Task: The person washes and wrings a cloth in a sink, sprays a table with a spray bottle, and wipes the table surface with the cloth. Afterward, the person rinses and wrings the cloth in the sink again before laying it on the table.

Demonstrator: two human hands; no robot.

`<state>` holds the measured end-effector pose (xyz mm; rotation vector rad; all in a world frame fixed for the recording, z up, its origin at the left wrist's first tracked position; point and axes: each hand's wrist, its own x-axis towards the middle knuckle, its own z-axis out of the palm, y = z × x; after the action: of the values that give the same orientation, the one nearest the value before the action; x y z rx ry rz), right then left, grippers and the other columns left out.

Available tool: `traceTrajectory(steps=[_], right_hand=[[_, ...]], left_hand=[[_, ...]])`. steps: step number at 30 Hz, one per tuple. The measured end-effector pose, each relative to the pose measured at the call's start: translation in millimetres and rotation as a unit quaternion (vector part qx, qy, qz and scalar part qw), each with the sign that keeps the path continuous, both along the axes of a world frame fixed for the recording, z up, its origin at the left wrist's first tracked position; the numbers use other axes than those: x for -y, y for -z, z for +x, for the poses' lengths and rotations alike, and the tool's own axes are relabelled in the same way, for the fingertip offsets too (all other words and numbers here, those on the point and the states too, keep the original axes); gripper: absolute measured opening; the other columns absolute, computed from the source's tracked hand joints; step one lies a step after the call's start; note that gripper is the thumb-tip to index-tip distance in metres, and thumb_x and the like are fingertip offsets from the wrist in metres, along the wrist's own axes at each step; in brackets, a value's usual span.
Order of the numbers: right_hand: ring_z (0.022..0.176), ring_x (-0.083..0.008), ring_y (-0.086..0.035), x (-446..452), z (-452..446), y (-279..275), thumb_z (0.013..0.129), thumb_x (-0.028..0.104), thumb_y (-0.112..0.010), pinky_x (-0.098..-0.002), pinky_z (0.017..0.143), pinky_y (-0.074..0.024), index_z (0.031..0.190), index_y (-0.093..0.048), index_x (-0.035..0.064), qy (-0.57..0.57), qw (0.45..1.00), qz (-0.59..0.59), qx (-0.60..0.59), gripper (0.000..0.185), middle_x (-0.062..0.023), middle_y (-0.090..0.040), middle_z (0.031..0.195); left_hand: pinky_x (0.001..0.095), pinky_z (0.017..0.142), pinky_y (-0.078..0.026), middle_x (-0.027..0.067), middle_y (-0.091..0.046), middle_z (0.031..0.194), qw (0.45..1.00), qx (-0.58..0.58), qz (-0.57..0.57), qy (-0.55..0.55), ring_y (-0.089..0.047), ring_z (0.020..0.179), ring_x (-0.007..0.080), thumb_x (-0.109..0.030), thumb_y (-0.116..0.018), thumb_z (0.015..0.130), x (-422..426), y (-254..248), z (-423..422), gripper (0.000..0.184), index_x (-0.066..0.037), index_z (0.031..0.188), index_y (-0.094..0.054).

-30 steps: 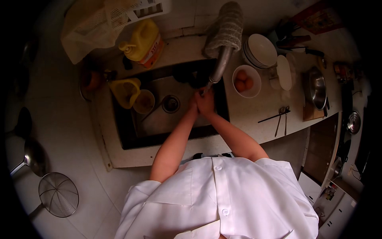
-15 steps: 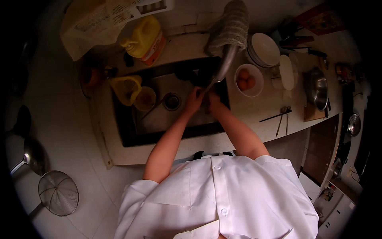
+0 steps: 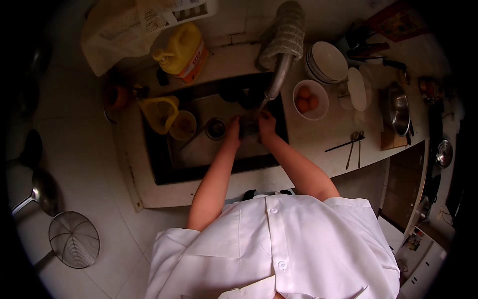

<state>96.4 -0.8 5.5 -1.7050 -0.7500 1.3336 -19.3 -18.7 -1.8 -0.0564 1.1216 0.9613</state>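
Observation:
My left hand (image 3: pixel 233 130) and my right hand (image 3: pixel 267 123) are in the sink (image 3: pixel 199 154), under the tap (image 3: pixel 277 82). Between them is a dark, see-through-looking object (image 3: pixel 248 127), gripped from both sides; it is too dim to name. The fingers of both hands curl in around its edges, partly hidden. Left of my left hand lies the round drain (image 3: pixel 215 128). A yellow basket (image 3: pixel 162 113) and a pale cup-like container (image 3: pixel 182 125) stand at the sink's left side.
Right of the sink are a white bowl (image 3: pixel 322 110) with several brown eggs (image 3: pixel 302 103), stacked plates (image 3: pixel 328 62), spoons (image 3: pixel 359 152) and a metal bowl (image 3: pixel 400 112). A yellow jug (image 3: pixel 181 52) stands behind. A wire strainer (image 3: pixel 74 239) hangs at left.
My hands have come slightly toward me and moved apart, with the left shifting left. The dark object between them now shows more plainly.

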Motion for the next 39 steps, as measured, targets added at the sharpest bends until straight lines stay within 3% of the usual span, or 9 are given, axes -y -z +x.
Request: traceTrajectory(steps=[3,9,15,17,21,23,29,33,39], right_hand=[[0.076,-0.0212,-0.057,4,-13,-16,0.083,0.023,-0.052,-0.0318,0.073,-0.0437,0.094,-0.057,0.0008,-0.087,0.993,0.070,-0.038,0.025,-0.0113,-0.061,0.085],[0.082,-0.0371,-0.056,8,-20,-16,0.081,0.026,-0.051,-0.0385,0.073,-0.0438,0.092,-0.059,0.0013,-0.068,0.956,0.161,0.235,0.028,-0.0211,-0.059,0.087],[0.096,-0.0302,-0.053,-2,-12,-4,0.081,0.029,-0.053,-0.0357,0.080,-0.0410,0.101,-0.057,0.0008,-0.124,0.983,-0.080,0.112,0.035,-0.0205,-0.056,0.101],[0.100,-0.0229,-0.052,2,-6,27,0.083,0.031,-0.051,-0.0342,0.078,-0.0435,0.103,-0.054,0.0016,-0.052,0.944,-0.222,-0.238,0.036,-0.0123,-0.056,0.104],[0.103,-0.0230,-0.053,-2,12,17,0.082,0.026,-0.051,-0.0359,0.081,-0.0446,0.113,-0.050,0.0023,-0.025,0.916,-0.285,-0.281,0.039,-0.0109,-0.051,0.116],[0.103,-0.0261,-0.051,11,31,-2,0.081,0.024,-0.053,-0.0377,0.083,-0.0450,0.108,-0.050,0.0022,-0.316,0.931,0.158,-0.089,0.035,-0.0112,-0.054,0.106],[0.097,-0.0262,-0.055,-8,37,-5,0.073,0.012,-0.058,-0.0431,0.073,-0.0500,0.109,-0.049,0.0046,-0.075,0.823,-0.324,-0.460,0.038,-0.0117,-0.055,0.102],[0.093,-0.0242,-0.056,-11,39,9,0.073,0.010,-0.056,-0.0425,0.071,-0.0496,0.110,-0.050,0.0041,0.008,0.908,-0.287,-0.305,0.038,-0.0105,-0.057,0.100],[0.084,-0.0222,-0.055,-14,28,7,0.069,0.011,-0.060,-0.0331,0.069,-0.0460,0.106,-0.050,0.0010,-0.058,0.969,-0.030,-0.240,0.040,-0.0106,-0.056,0.095]], left_hand=[[0.0338,0.079,-0.044,0.0055,-0.056,0.105,0.991,0.128,0.000,0.045,-0.054,0.096,0.0200,-0.045,-0.037,0.089,-2,-24,10,0.040,-0.015,0.111,-0.051],[0.0397,0.072,-0.046,0.0129,-0.061,0.098,0.950,-0.222,0.051,0.215,-0.057,0.093,0.0274,-0.046,-0.034,0.087,-14,-21,25,0.048,-0.007,0.110,-0.051],[0.0446,0.069,-0.043,0.0255,-0.058,0.086,0.749,-0.533,0.284,0.272,-0.056,0.082,0.0420,-0.036,-0.037,0.087,-6,23,13,0.043,0.001,0.090,-0.059],[0.0429,0.068,-0.044,0.0263,-0.058,0.082,0.792,-0.435,0.243,0.352,-0.058,0.079,0.0386,-0.036,-0.038,0.088,-12,-6,4,0.045,0.003,0.085,-0.060],[0.0347,0.065,-0.043,0.0160,-0.059,0.095,0.745,-0.410,0.226,0.475,-0.057,0.082,0.0185,-0.029,-0.043,0.090,-17,-19,-5,0.030,-0.005,0.103,-0.056],[0.0338,0.064,-0.042,0.0100,-0.058,0.093,0.815,-0.421,0.340,0.206,-0.056,0.080,0.0176,-0.028,-0.048,0.088,-11,-17,3,0.026,-0.005,0.099,-0.056],[0.0317,0.074,-0.042,0.0049,-0.055,0.080,0.975,-0.110,0.165,-0.103,-0.053,0.084,0.0138,-0.022,-0.059,0.080,-12,6,-6,0.025,-0.006,0.097,-0.054],[0.0315,0.078,-0.041,0.0064,-0.056,0.088,0.989,-0.097,0.074,-0.079,-0.052,0.090,0.0129,-0.024,-0.063,0.076,-6,40,-33,0.032,-0.004,0.099,-0.054],[0.0329,0.089,-0.038,0.0099,-0.046,0.112,0.635,-0.613,0.195,0.429,-0.046,0.107,0.0240,-0.033,-0.074,0.065,2,-18,-21,0.067,-0.005,0.117,-0.043]])
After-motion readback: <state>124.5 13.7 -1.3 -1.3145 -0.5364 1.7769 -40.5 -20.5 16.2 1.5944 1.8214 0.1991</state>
